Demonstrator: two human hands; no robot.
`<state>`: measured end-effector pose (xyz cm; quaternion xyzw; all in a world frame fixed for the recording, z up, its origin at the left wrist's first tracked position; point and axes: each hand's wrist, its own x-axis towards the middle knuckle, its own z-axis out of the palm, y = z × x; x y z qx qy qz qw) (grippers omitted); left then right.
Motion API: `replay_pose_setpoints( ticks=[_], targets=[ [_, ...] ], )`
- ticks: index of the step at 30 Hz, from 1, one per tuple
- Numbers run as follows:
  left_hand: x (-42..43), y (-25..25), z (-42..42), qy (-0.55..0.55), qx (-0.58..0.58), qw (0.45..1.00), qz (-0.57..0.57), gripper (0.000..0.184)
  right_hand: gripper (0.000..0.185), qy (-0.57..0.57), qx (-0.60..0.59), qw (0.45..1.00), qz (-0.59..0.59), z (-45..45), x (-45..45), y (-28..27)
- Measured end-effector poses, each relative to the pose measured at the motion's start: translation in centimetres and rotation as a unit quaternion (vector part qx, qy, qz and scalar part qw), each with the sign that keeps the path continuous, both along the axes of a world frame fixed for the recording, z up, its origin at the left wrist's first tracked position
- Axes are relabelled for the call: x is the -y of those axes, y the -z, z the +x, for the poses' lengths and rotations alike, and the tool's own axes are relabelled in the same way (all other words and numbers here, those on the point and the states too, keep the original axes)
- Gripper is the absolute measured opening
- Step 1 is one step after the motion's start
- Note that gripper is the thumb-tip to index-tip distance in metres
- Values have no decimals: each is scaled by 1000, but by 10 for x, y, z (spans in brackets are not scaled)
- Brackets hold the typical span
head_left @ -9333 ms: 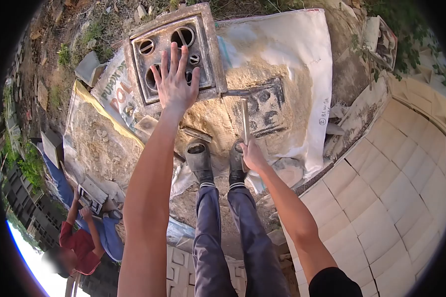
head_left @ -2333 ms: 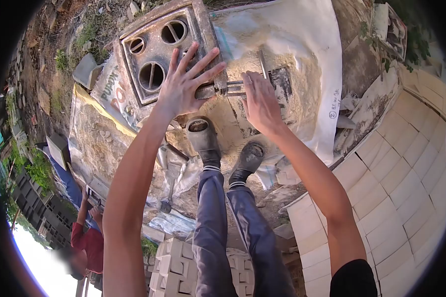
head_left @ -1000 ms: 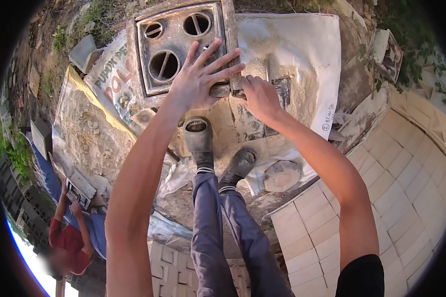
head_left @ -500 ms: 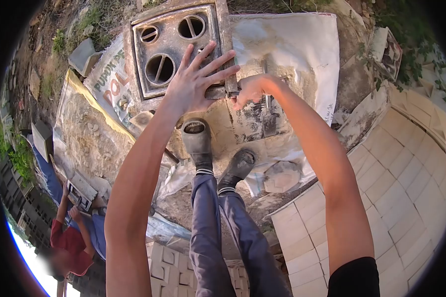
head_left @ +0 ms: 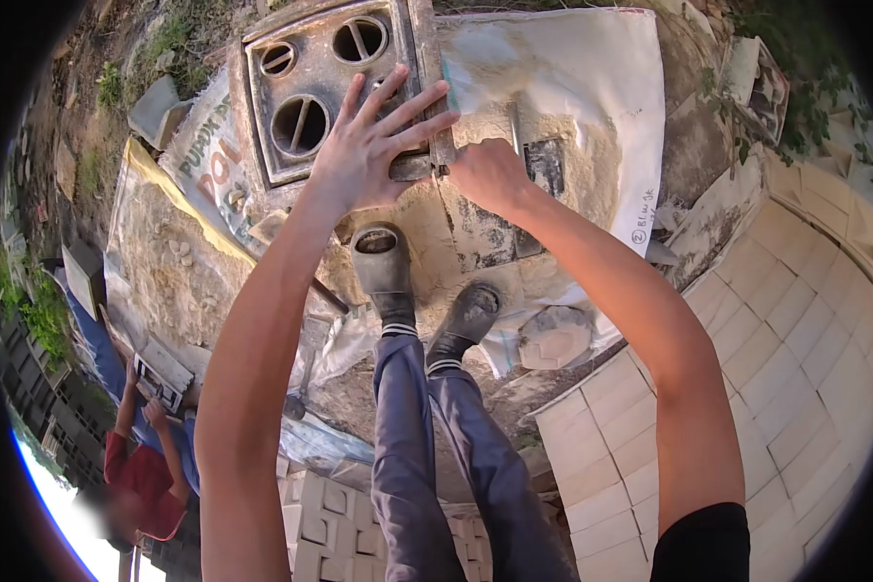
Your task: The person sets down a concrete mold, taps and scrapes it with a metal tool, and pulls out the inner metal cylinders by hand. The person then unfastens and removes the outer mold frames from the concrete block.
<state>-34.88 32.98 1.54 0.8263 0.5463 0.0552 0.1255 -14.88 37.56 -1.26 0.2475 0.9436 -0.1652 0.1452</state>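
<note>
A metal mould [head_left: 247, 112], boxed by a heavy rusty frame, has round openings with a bar across each. My left hand [head_left: 371, 150] lies on its near right part, fingers spread. At the frame's near right corner is my right hand [head_left: 490, 177], its fingers curled closed against a small dark metal fitting [head_left: 442, 170]. Whatever those fingers hold is hidden. Right beside this hand, a flat-bladed tool with a metal handle [head_left: 515, 126] lies on the sandy sheet, partly covered by my wrist.
A white sack sheet [head_left: 635, 116] dusted with sand lies under the mould. My shoes [head_left: 383, 267] stand just in front. Stacked pale blocks [head_left: 592, 456] fill the lower right. At left, another person in a red shirt [head_left: 145, 480] handles a block-like piece [head_left: 160, 383].
My right hand has turned and curled into a fist at the mould's corner, where its fingers reached lower before. My left hand stays spread on the mould. The view has shifted slightly.
</note>
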Motion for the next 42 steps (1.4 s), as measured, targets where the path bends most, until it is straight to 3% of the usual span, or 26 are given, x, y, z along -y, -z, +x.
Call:
replay_pose_setpoints(
  ticks=[2, 9, 11, 12, 13, 15, 16, 17, 18, 19, 21, 25, 27, 29, 30, 32, 33, 35, 37, 38, 39, 40, 42],
  targets=[
    [1, 0, 0, 0, 2, 1000, 2, 87, 12, 108, -44, 993, -34, 5, 7, 2],
    [1, 1, 0, -2, 3, 1000, 8, 86, 20, 90, -14, 994, -64, -4, -16, 12],
    [0, 0, 0, -2, -1, 1000, 5, 86, 29, 82, 127, 931, -332, -11, -37, 14],
    [0, 0, 0, 0, -4, 1000, 0, 87, 29, 82, 125, 932, -330, -14, -44, 16],
    [-1, 0, -1, 1, -6, 1000, 4, 87, 29, 120, 198, 860, -455, -18, -51, 18],
    [0, 0, 0, 2, -19, 1000, -6, 87, 29, 155, 267, 763, -568, -16, -50, 17],
    [1, 0, 0, 3, -24, 1000, -12, 87, 28, 181, 159, 873, -425, -11, -38, 5],
    [1, 0, 0, 1, -23, 1000, -11, 87, 27, 198, 46, 943, -264, -4, -22, -8],
    [1, 0, 1, 1, -17, 1000, -9, 87, 20, 209, -99, 968, -101, 7, 5, 5],
    [0, 0, 0, 0, -13, 1000, -5, 86, 20, 205, -99, 969, -100, 12, 17, 8],
    [0, 0, 0, -5, -10, 1000, -8, 86, 21, 106, -164, 960, 198, 17, 28, 11],
    [1, 1, -1, -2, -2, 1000, -12, 87, 24, 149, -38, 983, 98, 2, 22, 21],
    [2, 2, -1, 0, -2, 1000, -13, 88, 21, 151, -50, 986, 52, 4, 11, 13],
    [1, 2, 0, -2, 0, 1000, -8, 88, 19, 133, 13, 987, -88, 3, -1, 5],
    [1, 1, 0, 0, 0, 1000, -10, 88, 19, 133, 16, 987, -89, 3, -7, 9],
    [0, -1, -1, 0, 0, 1000, -7, 88, 20, 101, 87, 949, -287, 0, -28, 19],
    [1, 0, 0, 0, 2, 1000, -10, 88, 20, 103, 86, 949, -286, -3, -37, 20],
    [0, 0, -1, 0, 3, 1000, -9, 88, 22, 106, 243, 861, -435, -11, -51, 20],
    [0, -2, 0, 1, -15, 1000, -25, 89, 22, 111, 237, 861, -437, -9, -36, 21],
    [-1, -2, 0, 1, -15, 1000, -24, 89, 20, 167, 95, 947, -259, -6, -11, 15],
    [0, -2, -1, 1, -27, 999, -24, 89, 19, 210, -53, 974, -66, -2, 12, 7],
    [-1, -3, 0, 0, -39, 999, -22, 89, 15, 135, -115, 982, 70, 3, 27, 1],
    [-2, -3, 1, 0, -43, 999, -25, 89, 14, 130, -88, 985, 68, 3, 22, 3]
  ],
)
